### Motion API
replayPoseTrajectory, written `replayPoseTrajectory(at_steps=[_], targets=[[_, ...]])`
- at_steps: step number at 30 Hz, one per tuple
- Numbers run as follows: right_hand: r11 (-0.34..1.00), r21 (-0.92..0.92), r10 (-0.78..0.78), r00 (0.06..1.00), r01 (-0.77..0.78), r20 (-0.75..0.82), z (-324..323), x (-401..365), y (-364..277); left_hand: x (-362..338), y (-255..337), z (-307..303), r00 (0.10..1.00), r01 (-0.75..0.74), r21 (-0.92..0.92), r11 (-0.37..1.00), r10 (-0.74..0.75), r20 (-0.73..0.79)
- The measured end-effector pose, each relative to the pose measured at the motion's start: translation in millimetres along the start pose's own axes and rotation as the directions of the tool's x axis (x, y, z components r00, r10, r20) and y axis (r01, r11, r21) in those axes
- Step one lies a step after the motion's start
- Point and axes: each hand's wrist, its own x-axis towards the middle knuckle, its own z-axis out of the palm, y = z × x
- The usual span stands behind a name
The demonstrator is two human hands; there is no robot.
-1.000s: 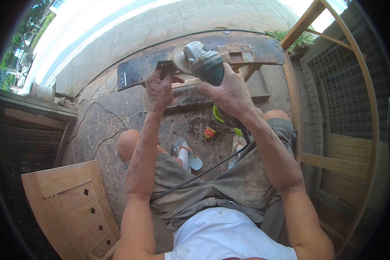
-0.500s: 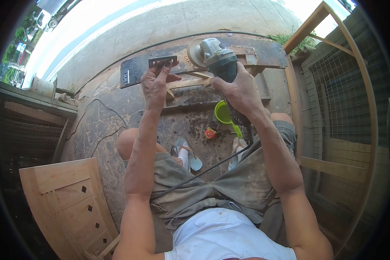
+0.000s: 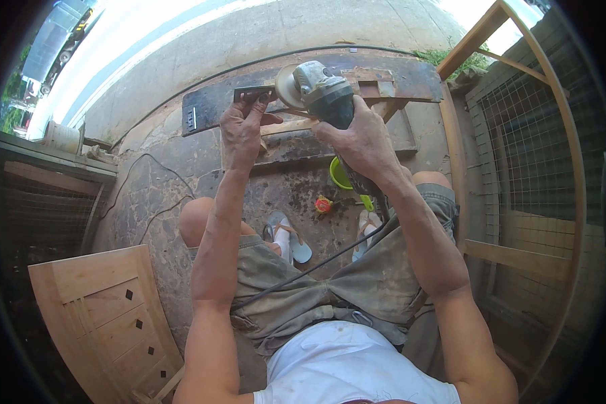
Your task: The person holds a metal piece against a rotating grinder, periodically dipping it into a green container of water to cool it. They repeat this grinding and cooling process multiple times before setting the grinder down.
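My left hand (image 3: 240, 135) pinches a small dark flat rectangular piece (image 3: 249, 92), perhaps metal, above the low bench. Fingers and thumb cover its lower edge. My right hand (image 3: 365, 140) is wrapped round the dark body of an angle grinder (image 3: 328, 97), which has a grey head. The grinder's pale round disc (image 3: 288, 87) meets the right end of the dark piece, or sits very close to it; actual contact is hard to make out. A black power cord (image 3: 310, 271) runs from the grinder across my lap.
Under my hands is a low dark bench (image 3: 212, 108) with wood pieces. A green dipper (image 3: 339, 173) and a small red-yellow object (image 3: 323, 205) lie on the floor between my feet. A wooden panel (image 3: 108, 323) leans at left; a wooden frame (image 3: 459, 175) stands at right.
The grinder has moved left, bringing its disc up to the piece's right end. My left hand with the dark piece has barely shifted. A vehicle has appeared on the road at upper left.
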Motion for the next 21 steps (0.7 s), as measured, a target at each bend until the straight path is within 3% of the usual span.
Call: replayPoseTrajectory(at_steps=[13,16,21], targets=[[1.0,0.009,-0.006,1.0,0.006,0.012,1.8,-0.6,-1.1,-1.4,-3.6,7.9,0.999,-0.052,0.052,0.997,0.051,0.015],[0.996,0.034,-0.077,0.997,0.078,-0.018,6.0,-0.5,2.2,0.6,-8.7,8.8,0.998,-0.054,0.044,0.998,0.052,0.034],[1.0,0.003,-0.011,1.0,0.011,0.013,2.0,0.1,1.9,0.2,-8.8,4.6,0.999,-0.054,0.092,0.994,0.053,0.013]])
